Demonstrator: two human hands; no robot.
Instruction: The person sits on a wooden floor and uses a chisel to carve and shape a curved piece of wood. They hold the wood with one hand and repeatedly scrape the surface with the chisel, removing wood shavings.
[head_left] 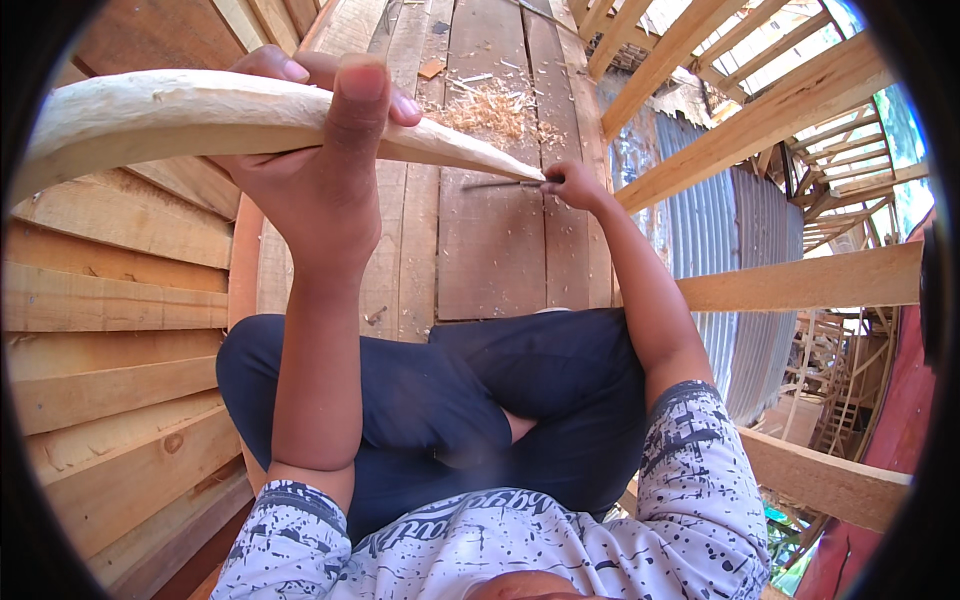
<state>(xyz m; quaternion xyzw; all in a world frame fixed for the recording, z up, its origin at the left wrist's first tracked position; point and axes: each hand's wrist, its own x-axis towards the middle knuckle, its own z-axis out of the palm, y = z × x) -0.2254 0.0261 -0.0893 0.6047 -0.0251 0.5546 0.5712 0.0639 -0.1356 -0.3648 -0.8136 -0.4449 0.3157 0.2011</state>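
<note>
My left hand (320, 150) grips a long, pale, curved piece of carved wood (170, 112), held up close to the camera; it tapers to a point at the right. My right hand (572, 185) is closed on a thin knife (495, 184) whose blade lies against the wood's pointed tip. A pile of wood shavings (490, 105) lies on the plank floor (490, 250) beyond the tip. I sit cross-legged in dark blue trousers (500, 400).
Stacked pale planks (110, 330) form a wall on my left. To the right stand timber frame beams (790, 280) and corrugated metal sheets (720, 230), with an open drop and more framing below. A red panel (900, 440) is at far right.
</note>
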